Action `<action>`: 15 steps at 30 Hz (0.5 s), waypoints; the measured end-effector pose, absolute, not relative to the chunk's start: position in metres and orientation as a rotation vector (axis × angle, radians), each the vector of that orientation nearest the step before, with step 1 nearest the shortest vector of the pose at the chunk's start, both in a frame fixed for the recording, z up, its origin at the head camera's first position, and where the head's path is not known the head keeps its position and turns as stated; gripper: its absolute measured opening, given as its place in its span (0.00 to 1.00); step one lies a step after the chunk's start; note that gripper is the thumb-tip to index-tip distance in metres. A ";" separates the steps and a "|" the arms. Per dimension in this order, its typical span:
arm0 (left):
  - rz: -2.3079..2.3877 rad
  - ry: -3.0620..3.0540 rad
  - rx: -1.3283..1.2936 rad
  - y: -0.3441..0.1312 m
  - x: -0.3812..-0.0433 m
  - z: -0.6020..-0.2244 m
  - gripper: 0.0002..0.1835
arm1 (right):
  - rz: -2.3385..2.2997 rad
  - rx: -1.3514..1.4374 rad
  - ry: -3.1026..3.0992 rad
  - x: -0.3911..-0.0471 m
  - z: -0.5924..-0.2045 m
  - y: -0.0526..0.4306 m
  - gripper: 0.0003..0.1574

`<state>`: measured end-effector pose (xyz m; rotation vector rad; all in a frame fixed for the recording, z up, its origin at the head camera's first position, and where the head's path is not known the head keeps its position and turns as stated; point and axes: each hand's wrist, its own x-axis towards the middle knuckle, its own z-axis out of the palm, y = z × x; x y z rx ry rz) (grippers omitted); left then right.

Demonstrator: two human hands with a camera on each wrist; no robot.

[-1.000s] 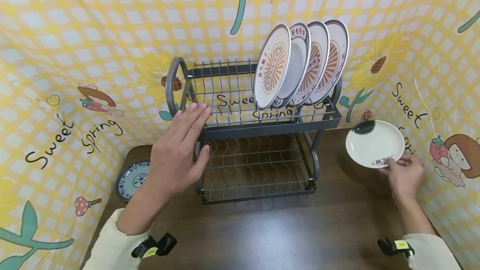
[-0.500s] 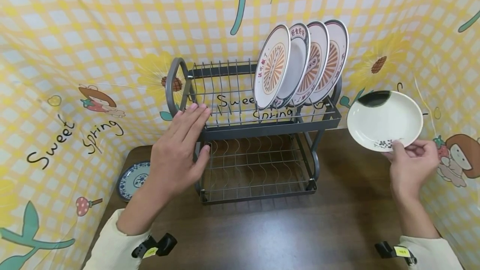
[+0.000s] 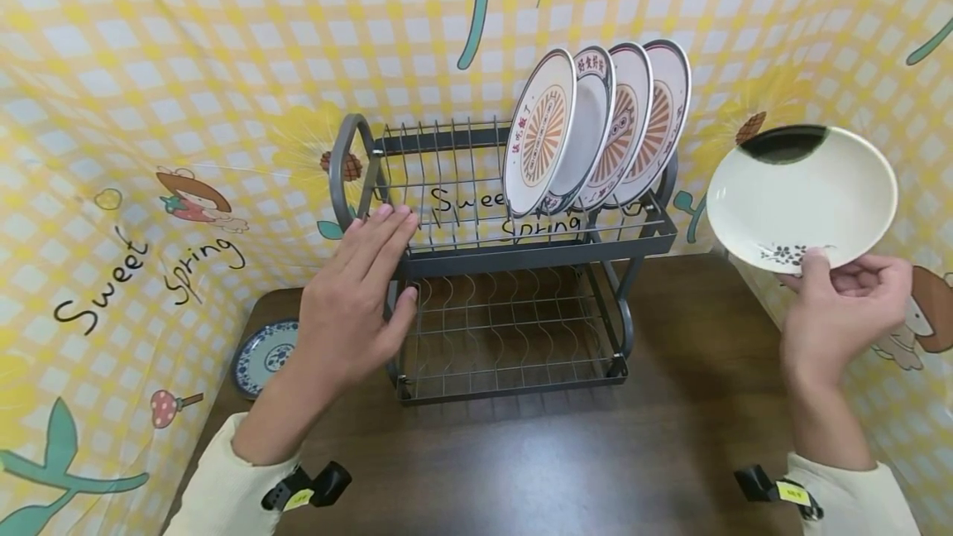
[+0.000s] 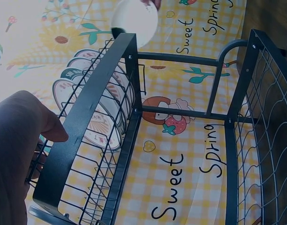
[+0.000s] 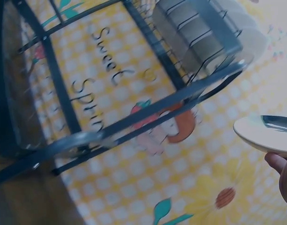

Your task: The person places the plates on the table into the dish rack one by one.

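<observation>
My right hand [image 3: 845, 321] pinches a cream plate [image 3: 804, 197] by its lower rim, thumb on the face and fingers behind. The plate has a black patch at the top and a small dark flower print near the thumb; it is held in the air right of the rack. My left hand [image 3: 357, 296] rests with straight fingers on the front left corner of the dark two-tier dish rack [image 3: 536, 255]. In the left wrist view its thumb lies against the upper front bar [image 4: 82, 117]. Several patterned plates [image 3: 543, 135] stand on edge in the right half of the upper tier.
A blue-and-white plate [image 3: 264, 358] lies on the brown table [image 3: 521, 461] at the left, partly hidden by the left forearm. The lower tier [image 3: 506, 329] has wavy wire dividers. Yellow checked cloth [image 3: 246, 40] surrounds the table at the back and sides.
My right hand has lifted the cream plate upward and a little to the right, nearer the head camera. The left hand and the rack have stayed where they were.
</observation>
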<state>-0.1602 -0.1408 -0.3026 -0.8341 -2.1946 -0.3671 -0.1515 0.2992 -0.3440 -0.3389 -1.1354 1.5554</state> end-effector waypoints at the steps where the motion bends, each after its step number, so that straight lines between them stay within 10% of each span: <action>1: -0.367 -2.195 -0.834 -0.141 -0.160 -0.303 0.32 | 1.542 -0.344 -1.122 -0.151 -0.338 0.296 0.11; 15: -0.364 -2.209 -0.818 -0.140 -0.159 -0.303 0.32 | 1.632 -0.291 -0.827 -0.146 -0.272 0.261 0.17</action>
